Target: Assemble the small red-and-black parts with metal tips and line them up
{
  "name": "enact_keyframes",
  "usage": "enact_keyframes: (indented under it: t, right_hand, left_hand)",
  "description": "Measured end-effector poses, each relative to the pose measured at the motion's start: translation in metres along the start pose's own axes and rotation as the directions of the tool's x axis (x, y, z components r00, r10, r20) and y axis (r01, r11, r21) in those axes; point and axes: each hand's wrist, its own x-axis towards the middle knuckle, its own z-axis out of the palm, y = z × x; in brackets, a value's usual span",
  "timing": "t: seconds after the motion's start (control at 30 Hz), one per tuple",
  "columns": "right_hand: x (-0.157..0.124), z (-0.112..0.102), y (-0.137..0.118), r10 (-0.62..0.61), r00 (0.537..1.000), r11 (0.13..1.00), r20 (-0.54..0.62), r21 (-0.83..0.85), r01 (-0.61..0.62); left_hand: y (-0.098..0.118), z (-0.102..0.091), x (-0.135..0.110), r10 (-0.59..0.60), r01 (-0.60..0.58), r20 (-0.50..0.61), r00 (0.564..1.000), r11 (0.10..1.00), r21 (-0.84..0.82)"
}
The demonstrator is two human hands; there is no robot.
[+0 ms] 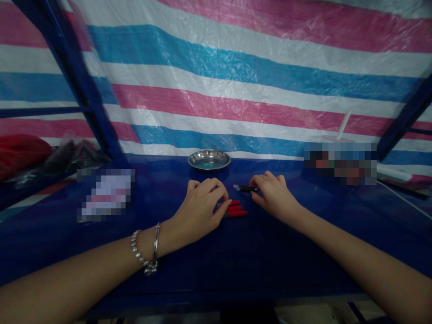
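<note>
On the blue tabletop (216,274), three red pens (238,213) lie side by side. My left hand (204,204) is over their left ends, its thumb and curled fingers closed at the uppermost one; the hand hides part of them. To the right, my right hand (275,195) has its fingers closed on black pens (247,188), whose clear ends point left. The fingers cover the rest of the black pens, so their number is hard to tell. A silver bracelet and a beaded one (137,247) circle my left wrist.
A shallow round metal dish (209,160) stands at the back, by a striped plastic sheet (216,103). Blurred-out items lie at left (110,193) and right (340,162). A white cable (405,198) runs along the right. Blue metal posts (97,121) frame both sides.
</note>
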Motion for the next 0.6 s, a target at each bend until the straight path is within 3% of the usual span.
enact_keyframes:
  t: [0.3, 0.6]
  right_hand:
    - [-0.0003, -0.0008, 0.001, 0.0, 0.999, 1.0, -0.04, -0.025, -0.001]
    - [-0.0002, -0.0073, -0.0006, -0.014, 0.996, 0.997, -0.092, 0.068, 0.02]
  left_hand:
    - [0.0001, -0.0007, -0.0004, 0.001, -0.001, 0.011, 1.0, 1.0, -0.001]
    - [0.0012, -0.0021, 0.0002, -0.005, 0.005, 0.018, 1.0, 1.0, 0.015]
